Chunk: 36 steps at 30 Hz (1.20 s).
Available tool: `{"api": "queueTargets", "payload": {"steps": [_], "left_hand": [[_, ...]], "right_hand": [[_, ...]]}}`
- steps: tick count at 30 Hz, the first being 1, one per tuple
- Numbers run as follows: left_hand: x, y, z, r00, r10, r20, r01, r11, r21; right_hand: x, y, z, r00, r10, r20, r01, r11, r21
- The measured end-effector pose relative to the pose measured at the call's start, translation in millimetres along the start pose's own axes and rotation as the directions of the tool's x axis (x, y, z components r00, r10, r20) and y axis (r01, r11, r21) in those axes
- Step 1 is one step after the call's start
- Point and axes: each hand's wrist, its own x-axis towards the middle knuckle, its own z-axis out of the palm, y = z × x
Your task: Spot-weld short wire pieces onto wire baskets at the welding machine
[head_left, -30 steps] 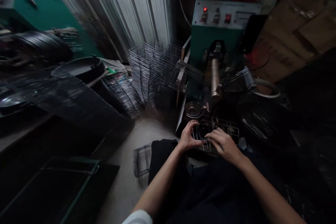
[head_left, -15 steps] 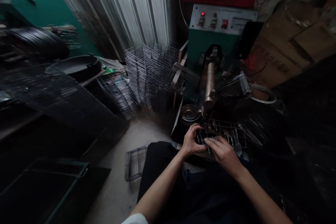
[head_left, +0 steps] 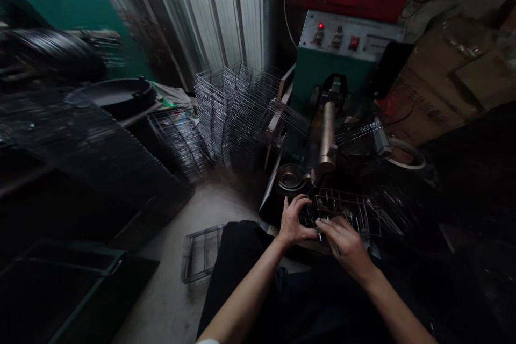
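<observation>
My left hand is at the left end of a wire basket, its fingers curved and its thumb held apart in a C shape. Thin metal pieces lie in the gap, and no firm grip shows. Against it, my right hand reaches over the basket's near side with fingers pressed together. A bright thin bit of metal shows under these fingertips, too dark and blurred to name. Thin rods lie in the basket. Just beyond stands a green machine with a copper-coloured cylindrical arm pointing down towards my hands.
Stacked wire racks stand left of the machine. A small round metal dish sits by its base. Wire frames lie on the floor near my leg. Cardboard boxes are at the right, a black pan at the left.
The view has shifted slightly, so the machine appears further right. My hands keep nearly the same pose at the basket; the left fingers look a little more spread.
</observation>
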Motion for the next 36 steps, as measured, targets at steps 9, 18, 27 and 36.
{"api": "queueTargets", "payload": {"steps": [9,18,27,36], "left_hand": [[18,-7,0.4,0.998,0.02,-0.052,-0.02,1.0,-0.003],[25,-10,1.5,0.994,0.072,-0.086,-0.073,0.997,-0.009],[27,-12,-0.4,0.995,0.031,-0.09,-0.036,0.998,-0.049],[25,-7,-1.0,0.994,0.053,-0.098,-0.053,0.999,0.006]], "right_hand": [[11,14,10,1.0,0.025,-0.015,-0.025,1.0,0.002],[17,21,14,0.999,0.018,-0.039,-0.018,1.0,0.023],[24,19,15,0.998,0.039,-0.044,-0.038,0.999,0.016],[22,20,15,0.998,0.036,-0.042,-0.035,0.999,0.024]]}}
